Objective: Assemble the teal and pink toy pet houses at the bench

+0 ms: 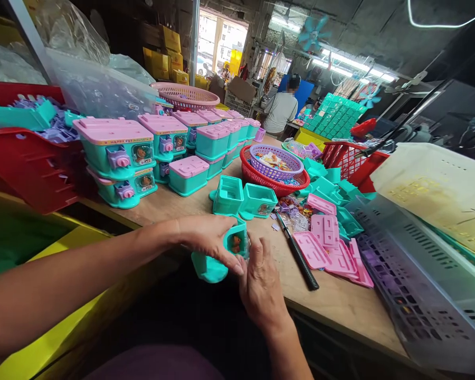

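At the table's near edge, my left hand (208, 235) is wrapped over a teal plastic toy box (209, 268), held tilted. A small brown animal figure (236, 243) shows in the box's side opening, with clear plastic around it. My right hand (264, 279) has its fingers curled against that same side, thumb and fingertips meeting my left thumb. What lies under the fingertips is partly hidden. Just beyond my hands are an open teal box (228, 194) and another teal box with a windowed front (260, 200).
Stacked pink-lidded boxes (116, 132) line the left. A black-handled tool (301, 258) lies beside pink lids (326, 237) on the right. Behind are a red basket (249, 177) holding a purple basket (277, 163), and teal parts (328, 190). A grey crate (411, 295) borders the right; a person (281, 108) sits farther back.
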`<state>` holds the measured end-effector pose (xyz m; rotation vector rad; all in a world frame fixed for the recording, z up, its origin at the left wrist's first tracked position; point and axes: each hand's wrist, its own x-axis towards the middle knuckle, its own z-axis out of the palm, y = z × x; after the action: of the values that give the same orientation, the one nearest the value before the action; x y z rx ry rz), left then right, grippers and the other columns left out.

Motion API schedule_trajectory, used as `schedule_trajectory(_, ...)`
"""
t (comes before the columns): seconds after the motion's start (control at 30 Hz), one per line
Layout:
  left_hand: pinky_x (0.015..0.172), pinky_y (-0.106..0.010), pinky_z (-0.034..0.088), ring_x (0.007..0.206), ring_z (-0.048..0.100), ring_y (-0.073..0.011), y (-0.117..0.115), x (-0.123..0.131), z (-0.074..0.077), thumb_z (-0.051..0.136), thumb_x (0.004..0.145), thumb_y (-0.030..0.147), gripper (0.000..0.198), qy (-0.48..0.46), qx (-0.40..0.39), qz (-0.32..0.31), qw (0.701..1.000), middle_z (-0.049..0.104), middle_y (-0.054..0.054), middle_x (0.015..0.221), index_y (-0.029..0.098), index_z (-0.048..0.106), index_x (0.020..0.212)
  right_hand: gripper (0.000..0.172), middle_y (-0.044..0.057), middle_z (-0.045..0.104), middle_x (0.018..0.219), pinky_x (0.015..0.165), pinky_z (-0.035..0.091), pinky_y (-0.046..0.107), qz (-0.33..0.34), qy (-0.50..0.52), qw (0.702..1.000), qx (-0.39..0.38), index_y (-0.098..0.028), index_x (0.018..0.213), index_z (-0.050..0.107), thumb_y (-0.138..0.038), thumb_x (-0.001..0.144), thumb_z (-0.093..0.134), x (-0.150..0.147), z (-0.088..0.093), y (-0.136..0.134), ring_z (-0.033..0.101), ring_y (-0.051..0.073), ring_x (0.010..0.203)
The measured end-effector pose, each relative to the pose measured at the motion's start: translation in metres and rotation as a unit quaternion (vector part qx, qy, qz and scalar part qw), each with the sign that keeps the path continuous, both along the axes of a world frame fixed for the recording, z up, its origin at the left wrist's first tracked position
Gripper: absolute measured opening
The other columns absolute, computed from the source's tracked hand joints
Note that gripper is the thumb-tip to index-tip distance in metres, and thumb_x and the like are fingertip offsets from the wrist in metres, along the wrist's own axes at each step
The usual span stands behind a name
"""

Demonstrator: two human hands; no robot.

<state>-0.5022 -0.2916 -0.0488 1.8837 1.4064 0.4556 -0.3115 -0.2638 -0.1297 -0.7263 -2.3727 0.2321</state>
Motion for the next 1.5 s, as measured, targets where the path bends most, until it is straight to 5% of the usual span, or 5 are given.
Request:
schedule_trajectory(0.33, 0.065, -0.024, 0.04, 0.079, 0.057, -0.0164, -0.001, 0.003, -0.001, 0.062, 0.076, 0.065, 0.049, 0.043, -0.008, 0.034, 0.998, 0.062, 0.001, 0.089, 0.019, 0.055, 0.092, 0.071, 0.012, 0.054, 0.104, 0.078, 0.054, 0.045, -0.021, 0.031, 0.999, -0.012, -0.019, 0.148, 0.03, -0.043, 0.088, 0.06, -0.002, -0.011, -0.005, 0.055, 0.027, 0.094)
schedule_trajectory(0.6, 0.067, -0.026, 0.041, 0.08, 0.058, -0.0177, 0.001, -0.001, -0.003, 0.052, 0.08, 0.07, 0.053, 0.043, -0.022, 0.046, 0.998, 0.063, -0.001, 0.09, 0.019, 0.055, 0.094, 0.043, 0.012, 0.057, 0.11, 0.081, 0.054, 0.039, -0.024, 0.065, 0.998, 0.009, -0.017, 0.135, 0.044, -0.028, 0.094, 0.051, -0.002, -0.002, -0.004, 0.058, 0.024, 0.101)
schedule_trajectory(0.77, 0.067, -0.025, 0.042, 0.084, 0.06, -0.018, 0.002, -0.001, -0.005, 0.064, 0.078, 0.055, 0.042, 0.074, -0.024, 0.042, 0.996, 0.065, -0.001, 0.095, 0.019, 0.055, 0.098, 0.014, 0.006, 0.063, 0.084, 0.065, 0.048, 0.032, -0.069, 0.069, 0.995, 0.027, -0.017, 0.102, 0.055, -0.025, 0.098, 0.045, 0.002, -0.008, 0.003, 0.061, 0.019, 0.075)
schedule_trajectory(0.97, 0.07, -0.026, 0.045, 0.087, 0.062, -0.0199, 0.002, 0.005, -0.007, 0.061, 0.081, 0.039, 0.03, 0.136, 0.004, 0.057, 0.989, 0.066, -0.005, 0.1, 0.018, 0.054, 0.1, 0.021, 0.002, 0.06, 0.073, 0.059, 0.038, 0.027, -0.08, 0.066, 0.993, -0.06, -0.019, 0.083, 0.052, -0.033, 0.098, 0.047, 0.004, -0.008, 0.012, 0.057, 0.015, 0.063)
schedule_trajectory(1.5, 0.077, -0.031, 0.048, 0.097, 0.065, -0.0252, 0.0, 0.005, -0.003, 0.06, 0.082, 0.034, 0.026, 0.173, 0.015, 0.031, 0.984, 0.066, -0.007, 0.106, 0.018, 0.055, 0.102, 0.027, 0.005, 0.062, 0.069, 0.055, 0.032, 0.028, -0.14, 0.058, 0.988, -0.041, -0.019, 0.082, 0.053, -0.033, 0.1, 0.039, -0.005, -0.007, 0.004, 0.058, 0.017, 0.062)
